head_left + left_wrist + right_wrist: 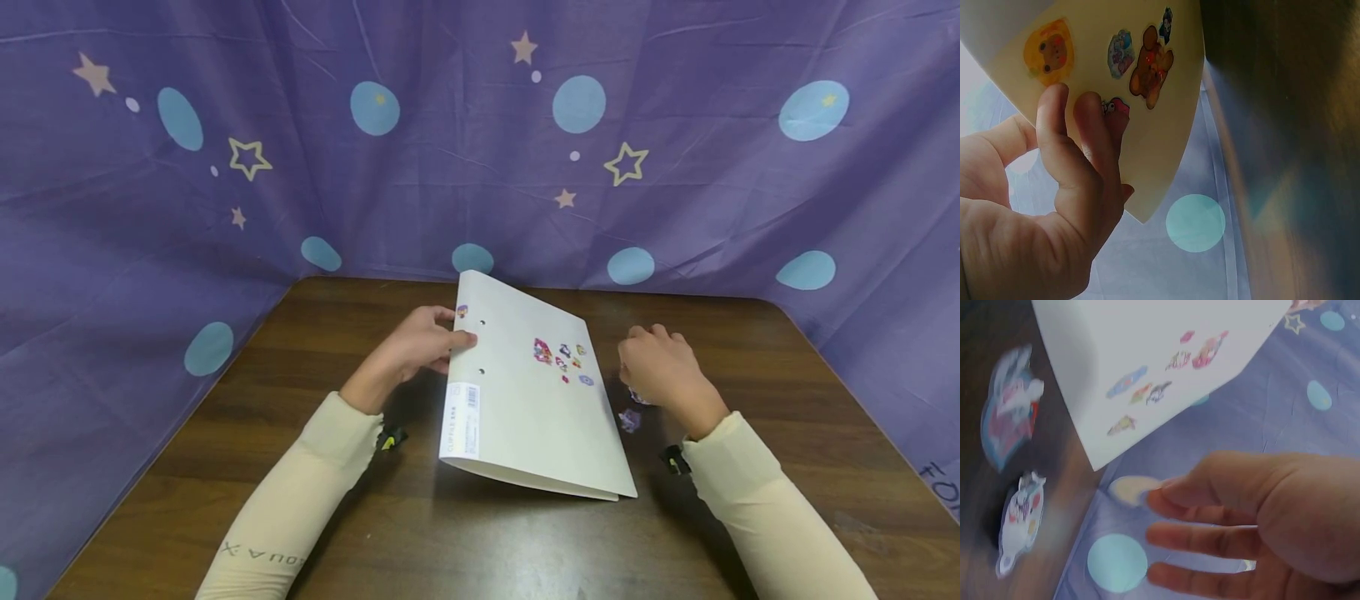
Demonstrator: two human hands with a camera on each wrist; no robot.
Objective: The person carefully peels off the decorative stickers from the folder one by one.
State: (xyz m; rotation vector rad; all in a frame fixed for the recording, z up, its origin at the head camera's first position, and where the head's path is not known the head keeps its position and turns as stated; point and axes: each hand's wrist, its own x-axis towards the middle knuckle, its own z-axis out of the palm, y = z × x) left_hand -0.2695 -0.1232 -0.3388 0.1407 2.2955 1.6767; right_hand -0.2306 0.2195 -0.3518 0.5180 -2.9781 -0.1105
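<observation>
A white clip file (517, 417) covered with small stickers stands tilted over the table, its spine to the left. My left hand (420, 342) grips the spine edge, thumb on the front face. On the side toward the left wrist camera are more stickers, among them a brown bear sticker (1151, 67) and an orange one (1049, 52) by the fingertips. To the right of the file, my right hand (663, 371) pinches a pale oval sticker (1129, 490) between thumb and forefinger, its other fingers extended. The pinched sticker is blurred and its print does not show.
Two loose stickers lie on the wooden table (360, 533) right of the file: a larger translucent one (1009, 419) and a long white one (1021, 515). A purple curtain (480, 167) with stars and blue dots hangs behind the table and along its sides.
</observation>
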